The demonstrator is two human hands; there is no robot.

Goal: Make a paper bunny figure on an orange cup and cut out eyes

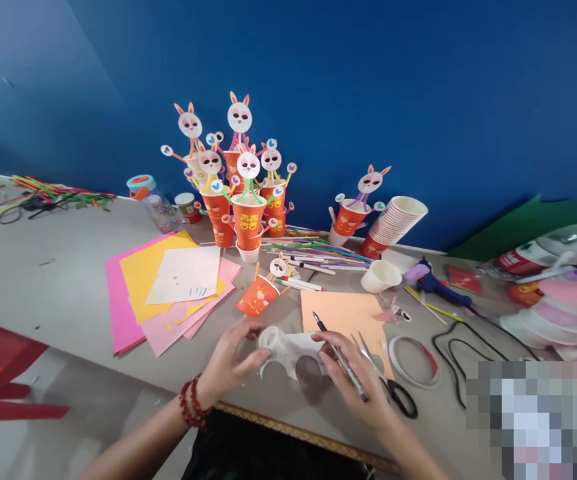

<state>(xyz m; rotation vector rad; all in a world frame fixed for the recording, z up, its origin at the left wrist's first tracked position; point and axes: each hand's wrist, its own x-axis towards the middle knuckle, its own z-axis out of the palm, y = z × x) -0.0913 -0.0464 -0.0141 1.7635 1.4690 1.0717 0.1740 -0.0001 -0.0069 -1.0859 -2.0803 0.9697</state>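
Observation:
A black and silver pen [341, 357] rests in my right hand [355, 383], its tip pointing up and away from me. The fingers of that hand also reach the right side of a sheet of white paper [298, 347] with round cut-outs. On the paper's left part, the curved thumb and fingers of my left hand [233, 357] close around a small translucent white round thing [269, 337], blurred and of unclear kind. Black-handled scissors [393, 387] lie by my right hand, partly on an orange sheet [343, 307]. Ahead, an orange cup [258, 297] with a rabbit face leans over.
Rabbit-faced paper cups [249, 213] stand stacked at the back. Right of them are a cup stack [393, 223], a white cup [381, 276], a blue glue gun [441, 287] and a tape roll [413, 361]. Coloured sheets [128, 300] lie left, before a clear bottle [155, 207].

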